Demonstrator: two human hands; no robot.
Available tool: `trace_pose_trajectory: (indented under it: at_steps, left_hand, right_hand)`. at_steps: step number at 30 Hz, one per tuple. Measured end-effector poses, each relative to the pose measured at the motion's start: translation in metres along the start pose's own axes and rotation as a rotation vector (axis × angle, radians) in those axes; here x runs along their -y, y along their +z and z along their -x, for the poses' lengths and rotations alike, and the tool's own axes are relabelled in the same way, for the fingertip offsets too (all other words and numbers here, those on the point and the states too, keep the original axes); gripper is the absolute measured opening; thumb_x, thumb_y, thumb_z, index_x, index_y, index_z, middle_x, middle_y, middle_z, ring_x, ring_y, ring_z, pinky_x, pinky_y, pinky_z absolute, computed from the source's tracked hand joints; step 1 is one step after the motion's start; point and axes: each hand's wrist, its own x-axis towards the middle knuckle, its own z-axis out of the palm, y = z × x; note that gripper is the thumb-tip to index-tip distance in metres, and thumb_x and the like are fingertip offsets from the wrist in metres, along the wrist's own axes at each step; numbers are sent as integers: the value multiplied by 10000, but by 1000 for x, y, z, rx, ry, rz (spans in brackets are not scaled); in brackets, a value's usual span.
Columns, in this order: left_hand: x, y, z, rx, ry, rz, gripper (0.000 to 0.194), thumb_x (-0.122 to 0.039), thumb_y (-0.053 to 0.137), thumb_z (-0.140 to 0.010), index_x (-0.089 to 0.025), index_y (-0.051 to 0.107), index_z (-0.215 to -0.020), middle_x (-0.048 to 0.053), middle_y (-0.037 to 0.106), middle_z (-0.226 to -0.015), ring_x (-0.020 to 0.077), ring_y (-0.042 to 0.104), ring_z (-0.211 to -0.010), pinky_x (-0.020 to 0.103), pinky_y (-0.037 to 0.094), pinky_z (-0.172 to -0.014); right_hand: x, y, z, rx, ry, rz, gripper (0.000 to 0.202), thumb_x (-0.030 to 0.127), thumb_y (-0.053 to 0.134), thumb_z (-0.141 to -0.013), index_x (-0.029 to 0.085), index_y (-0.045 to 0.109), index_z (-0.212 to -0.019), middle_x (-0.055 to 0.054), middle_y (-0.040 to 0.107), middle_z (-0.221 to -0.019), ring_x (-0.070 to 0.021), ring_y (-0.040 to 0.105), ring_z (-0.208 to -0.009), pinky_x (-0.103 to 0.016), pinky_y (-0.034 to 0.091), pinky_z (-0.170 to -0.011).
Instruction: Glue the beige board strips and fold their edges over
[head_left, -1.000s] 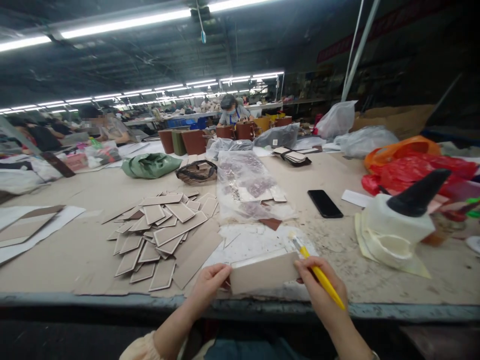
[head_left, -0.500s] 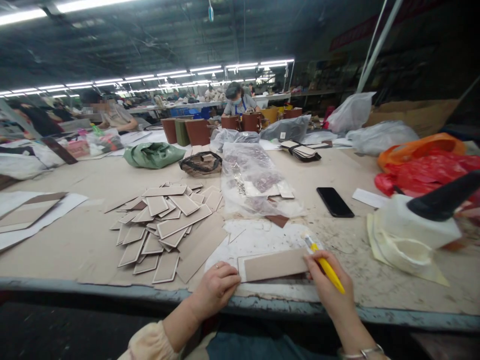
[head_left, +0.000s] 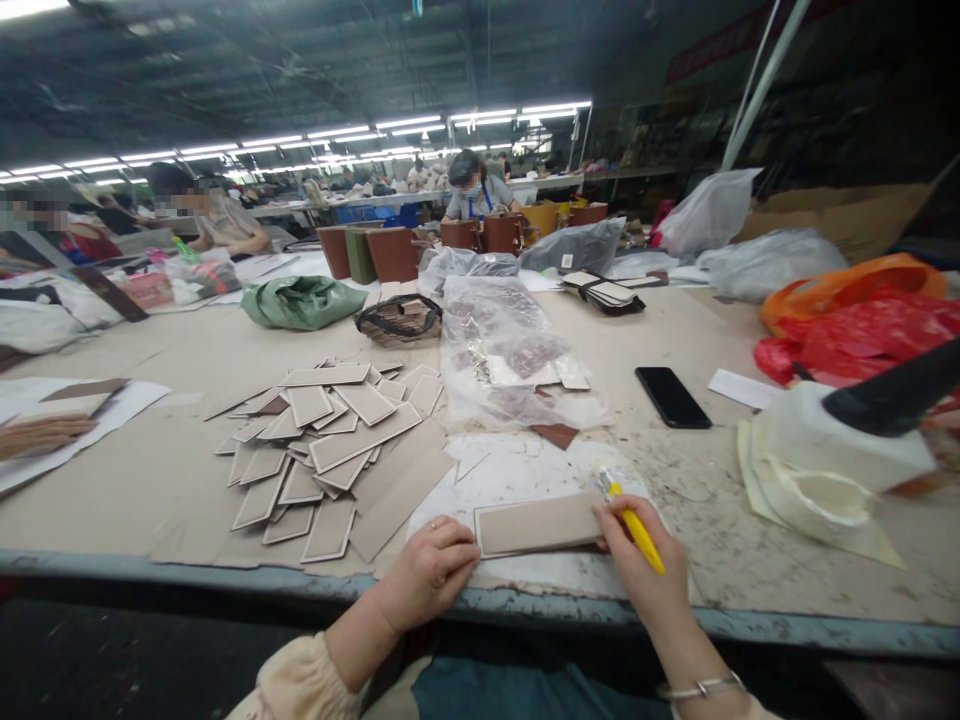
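Observation:
A long beige strip (head_left: pixel 536 524) with a pale border around its left end lies on the white paper (head_left: pixel 525 470) at the table's front. My left hand (head_left: pixel 435 562) is closed at the strip's left end, its curled fingertips touching the corner; the thumb is mostly hidden. In my right hand (head_left: pixel 643 545) is a slim yellow-handled brush (head_left: pixel 637 527), its pale tip pointing up and away from me. Those same fingers also press against the strip's right end. To the left lies a heap of bordered beige pieces (head_left: pixel 326 450), beside a larger plain beige sheet (head_left: pixel 405 490).
A black phone (head_left: pixel 673 397) lies at right, near a white container (head_left: pixel 862 430) with a black top and a tape roll (head_left: pixel 829 500). Clear plastic (head_left: pixel 517 350) lies ahead. A co-worker's hand (head_left: pixel 45 433) rests on panels at far left. The table edge (head_left: pixel 225 572) runs in front.
The upper beige layer has shifted left and now sits evenly inside the pale border. My right hand moved slightly left with it. A co-worker's hand has appeared at far left.

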Motion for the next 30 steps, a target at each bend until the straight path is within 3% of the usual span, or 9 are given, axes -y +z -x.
trace_pose_trajectory:
  at_steps: [30]
  left_hand:
    - [1,3,1,-50,-16,-20,196,-160,513,-886,-201,703,-910,90,624,-978,186,557,-914,323,485,-814]
  right_hand:
    - [6,4,4,-3,-30,68,296,531,557,-798,235,574,-808,30,650,-631,-169,640,-518,-260,470,-540]
